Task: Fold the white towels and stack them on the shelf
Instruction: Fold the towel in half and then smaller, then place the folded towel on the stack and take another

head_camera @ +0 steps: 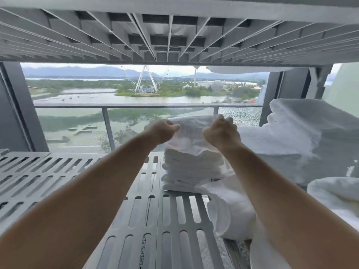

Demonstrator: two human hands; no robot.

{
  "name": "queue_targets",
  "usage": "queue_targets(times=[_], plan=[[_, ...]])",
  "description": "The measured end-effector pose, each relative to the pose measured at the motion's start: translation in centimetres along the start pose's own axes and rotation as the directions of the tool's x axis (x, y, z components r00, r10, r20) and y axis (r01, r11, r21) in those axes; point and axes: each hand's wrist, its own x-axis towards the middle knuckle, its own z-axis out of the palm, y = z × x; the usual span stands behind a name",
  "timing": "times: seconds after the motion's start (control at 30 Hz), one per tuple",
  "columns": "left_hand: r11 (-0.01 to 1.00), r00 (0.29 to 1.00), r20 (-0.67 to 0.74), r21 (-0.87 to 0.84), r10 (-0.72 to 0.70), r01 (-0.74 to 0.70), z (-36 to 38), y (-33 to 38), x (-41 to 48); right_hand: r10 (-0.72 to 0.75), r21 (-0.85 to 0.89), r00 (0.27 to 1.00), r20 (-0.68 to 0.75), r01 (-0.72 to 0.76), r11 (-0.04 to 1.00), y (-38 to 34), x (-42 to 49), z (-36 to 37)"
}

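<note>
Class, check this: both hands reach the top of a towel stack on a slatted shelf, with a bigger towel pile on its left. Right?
No. In the head view the bigger towel pile lies right of the stack. The left hand and right hand do reach its top on the shelf.

A grey slotted shelf carries a stack of folded white towels, which stands squarely on its slats. Just right of the stack and touching it sits a taller heap of thick white towels. A loose, crumpled towel lies in front of the stack, against its lower right corner. Further right of the stack sits another rumpled towel.
</note>
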Motion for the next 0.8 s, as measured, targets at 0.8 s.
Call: queue_targets(times=[0.8], plan=[[0.988, 0.982, 0.172, 0.117, 0.076, -0.096, 7.3, -3.3, 9.5, -0.144, -0.26, 0.947, 0.288, 0.222, 0.94, 2.2, 6.4, 7.8]])
